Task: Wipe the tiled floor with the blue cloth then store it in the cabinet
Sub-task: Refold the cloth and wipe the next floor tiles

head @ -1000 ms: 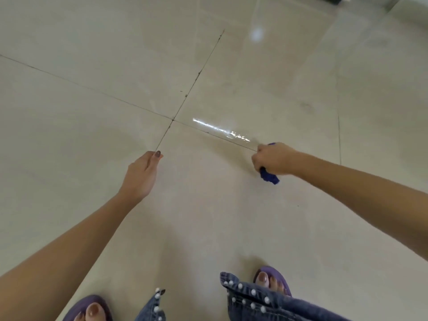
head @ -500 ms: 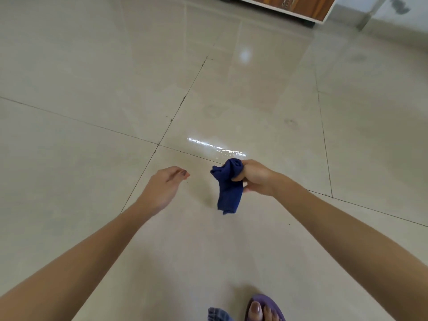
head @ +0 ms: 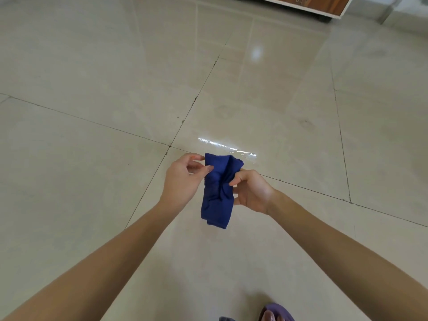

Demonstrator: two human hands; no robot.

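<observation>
The blue cloth (head: 217,193) hangs crumpled in the air above the beige tiled floor (head: 92,158), between my two hands. My right hand (head: 251,193) grips its right side, fingers closed into the fabric. My left hand (head: 183,179) is at the cloth's upper left edge, fingers spread and fingertips touching the fabric. A thin shiny wet streak (head: 227,147) lies on the tile just beyond the cloth. The bottom edge of a wooden cabinet (head: 324,6) with a white frame shows at the top right.
Dark grout lines cross the floor and meet left of the hands. My foot in a purple sandal (head: 276,312) shows at the bottom edge. A wall base and a metal leg (head: 389,10) stand at the far top right.
My right hand lifted the cloth off the floor and raised it. My left hand came in from the left to touch the cloth. The view tilted up, bringing the cabinet base into sight.
</observation>
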